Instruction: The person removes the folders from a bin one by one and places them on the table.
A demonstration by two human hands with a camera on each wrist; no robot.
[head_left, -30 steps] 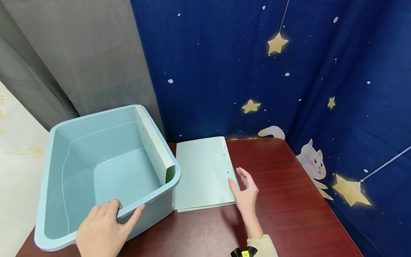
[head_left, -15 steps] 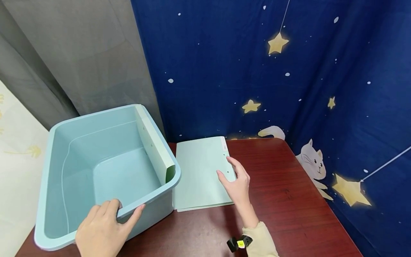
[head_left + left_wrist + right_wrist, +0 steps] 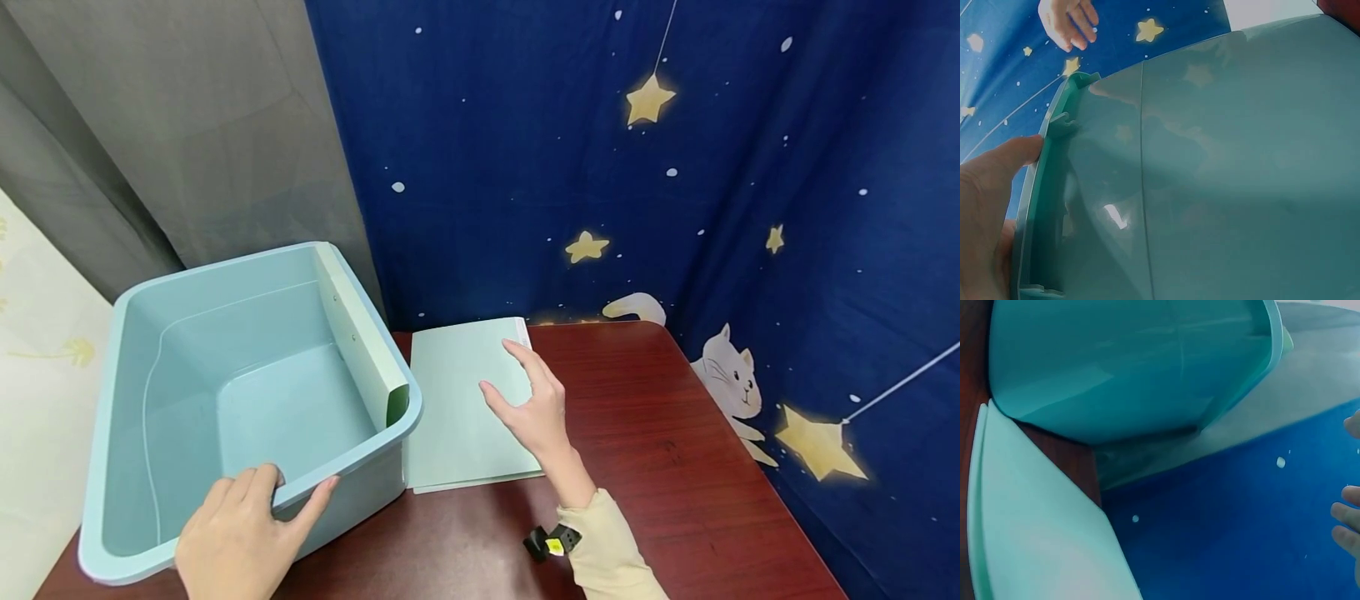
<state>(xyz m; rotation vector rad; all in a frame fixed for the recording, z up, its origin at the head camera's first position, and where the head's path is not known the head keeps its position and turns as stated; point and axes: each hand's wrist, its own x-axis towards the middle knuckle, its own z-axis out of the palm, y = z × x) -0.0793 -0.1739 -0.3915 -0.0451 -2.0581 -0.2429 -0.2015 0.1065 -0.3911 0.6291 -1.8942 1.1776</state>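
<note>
My left hand (image 3: 236, 533) grips the front rim of a light blue plastic tub (image 3: 247, 325), thumb outside and fingers over the inner side. In the left wrist view the thumb (image 3: 1007, 159) lies along the rim, beside the outer wall. Pale green file folders (image 3: 457, 408) lie stacked flat on the table, right of the tub. Over their right edge hovers my right hand (image 3: 534, 408), thumb and fingers spread, holding nothing. Part of the label and the spine holes are hidden behind it. Another pale green file folder (image 3: 363, 342) stands upright inside the tub along its right wall.
The dark red wooden table (image 3: 675, 450) stretches right of the folders. Behind it hangs a navy curtain (image 3: 495, 167) with stars and a cat, with a grey curtain (image 3: 172, 125) at left. A black strap device (image 3: 551, 542) is on the right wrist.
My right hand has moved left and a little up, from the folders' right edge to above them. The left hand, the tub and the folders have stayed put.
</note>
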